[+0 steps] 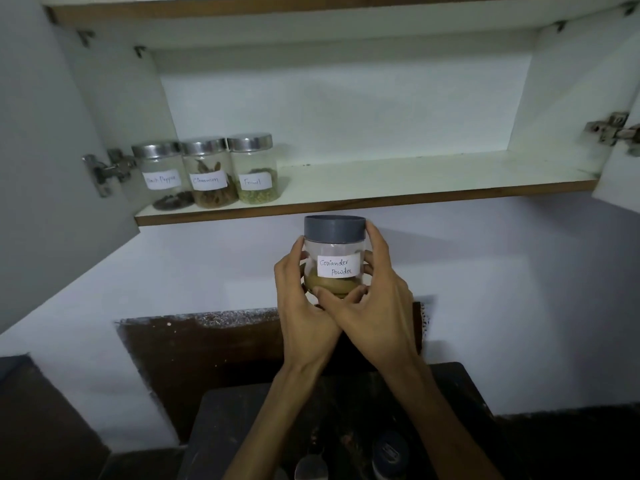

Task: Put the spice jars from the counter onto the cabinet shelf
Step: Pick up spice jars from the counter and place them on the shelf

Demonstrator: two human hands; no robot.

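Your two hands, left hand [304,303] and right hand [374,299], clasp the grey-lidded clear coriander powder jar [334,258] below the white cabinet shelf [415,181]; next, lift it beside the steel-lidded fennel jar [254,169].

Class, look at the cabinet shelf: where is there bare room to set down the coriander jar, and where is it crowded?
Free: the shelf from the Fennel jar rightward to the cabinet's right wall. Crowded: the left end, where Black Pepper, Cinnamon and Fennel stand packed together.

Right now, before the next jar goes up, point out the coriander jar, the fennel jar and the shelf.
Coriander jar [338,266]: head view, on its white label.
Fennel jar [255,182]: head view, on its label.
Shelf [433,174]: head view, on the bare white board right of the jars.
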